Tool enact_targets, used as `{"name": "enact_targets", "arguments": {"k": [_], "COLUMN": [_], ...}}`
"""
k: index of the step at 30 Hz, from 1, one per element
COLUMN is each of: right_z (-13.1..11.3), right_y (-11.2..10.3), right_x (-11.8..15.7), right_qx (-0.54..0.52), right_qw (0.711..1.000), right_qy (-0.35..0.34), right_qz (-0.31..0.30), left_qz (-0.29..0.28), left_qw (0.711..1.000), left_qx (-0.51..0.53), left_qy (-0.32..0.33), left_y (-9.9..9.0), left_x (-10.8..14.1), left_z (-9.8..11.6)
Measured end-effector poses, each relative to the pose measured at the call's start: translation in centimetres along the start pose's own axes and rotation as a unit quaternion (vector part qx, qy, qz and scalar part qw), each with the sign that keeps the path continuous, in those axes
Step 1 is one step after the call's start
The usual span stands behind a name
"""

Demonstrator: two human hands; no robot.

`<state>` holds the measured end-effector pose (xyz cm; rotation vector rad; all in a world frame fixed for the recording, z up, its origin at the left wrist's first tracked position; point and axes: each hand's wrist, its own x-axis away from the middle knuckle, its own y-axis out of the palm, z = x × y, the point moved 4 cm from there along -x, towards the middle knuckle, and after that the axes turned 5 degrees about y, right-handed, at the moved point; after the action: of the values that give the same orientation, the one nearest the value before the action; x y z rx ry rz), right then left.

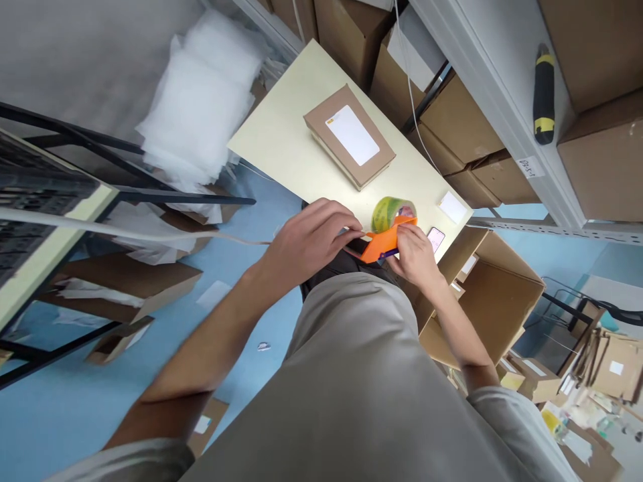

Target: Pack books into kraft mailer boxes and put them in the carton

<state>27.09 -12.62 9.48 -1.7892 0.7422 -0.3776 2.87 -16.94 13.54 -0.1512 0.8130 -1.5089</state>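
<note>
My right hand is wrapped round an orange tape dispenser, which carries a roll of yellow-green tape. My left hand touches the dispenser's left end with thumb and fingertips pressed together; whether they pinch the tape's end is too small to tell. Beyond both hands, a closed brown box with a white label lies on the cream table. A phone with a lit screen is at the table's edge, right of my right hand.
An open carton stands to the right of the table. Shelves of cartons run behind it, with a black and yellow cutter on a shelf beam. White packing sheets are piled at the left. A white cable crosses the left side.
</note>
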Motion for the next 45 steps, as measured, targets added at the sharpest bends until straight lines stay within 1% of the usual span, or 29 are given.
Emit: {"name": "enact_targets", "arguments": {"k": [2, 4, 5, 8, 10, 11, 13, 16, 20, 23, 27, 33, 36, 39, 41, 45], "right_z": [1.2, 2.5, 3.1, 4.8, 5.5, 5.9, 6.6, 7.9, 9.1, 9.3, 9.1, 9.1, 9.1, 9.0, 8.7, 7.5], "right_y": [2.1, 4.2, 5.1, 7.4, 8.4, 8.9, 9.9, 11.7, 13.6, 14.8, 16.4, 17.8, 18.0, 18.0, 18.0, 18.1], "right_x": [0.3, 1.1, 1.8, 4.3, 5.5, 5.7, 5.3, 3.4, 1.2, 0.1, -0.8, -1.3, -1.4, -1.4, -1.5, -2.3], "right_qx": [-0.02, -0.013, 0.0, 0.037, 0.053, 0.06, 0.073, 0.098, 0.121, 0.126, 0.128, 0.148, 0.146, 0.144, 0.147, 0.15], "right_qw": [0.998, 0.993, 0.989, 0.963, 0.948, 0.943, 0.936, 0.923, 0.917, 0.92, 0.914, 0.896, 0.897, 0.9, 0.901, 0.907], "right_qy": [0.007, 0.032, 0.049, 0.102, 0.126, 0.137, 0.164, 0.225, 0.282, 0.299, 0.321, 0.362, 0.366, 0.366, 0.361, 0.336], "right_qz": [-0.054, -0.109, -0.141, -0.245, -0.287, -0.296, -0.302, -0.298, -0.253, -0.221, -0.211, -0.209, -0.199, -0.19, -0.19, -0.204], "left_qz": [-0.004, -0.014, -0.022, -0.035, -0.013, 0.003, 0.027, 0.042, 0.071, 0.106, 0.158, 0.178, 0.192, 0.214, 0.23, 0.275], "left_qw": [0.999, 0.997, 0.995, 0.98, 0.968, 0.962, 0.955, 0.95, 0.948, 0.939, 0.928, 0.928, 0.928, 0.919, 0.905, 0.869], "left_qx": [0.03, 0.063, 0.078, 0.102, 0.102, 0.098, 0.089, 0.086, 0.099, 0.104, 0.108, 0.114, 0.104, 0.084, 0.088, 0.122], "left_qy": [-0.021, -0.041, -0.062, -0.166, -0.23, -0.254, -0.282, -0.296, -0.295, -0.309, -0.319, -0.305, -0.301, -0.321, -0.347, -0.394], "left_y": [2.1, 4.2, 5.2, 7.3, 8.3, 8.7, 9.8, 11.5, 13.0, 13.7, 14.5, 15.3, 15.6, 16.1, 16.5, 17.3], "left_x": [0.8, 2.2, 3.1, 6.1, 7.7, 8.1, 8.3, 7.0, 5.0, 4.3, 3.5, 2.2, 1.7, 1.3, 0.9, 0.1], "left_z": [-2.4, -5.0, -6.3, -10.5, -13.1, -14.4, -16.7, -19.5, -22.1, -23.5, -24.8, -26.0, -26.0, -25.7, -25.3, -24.3]}}
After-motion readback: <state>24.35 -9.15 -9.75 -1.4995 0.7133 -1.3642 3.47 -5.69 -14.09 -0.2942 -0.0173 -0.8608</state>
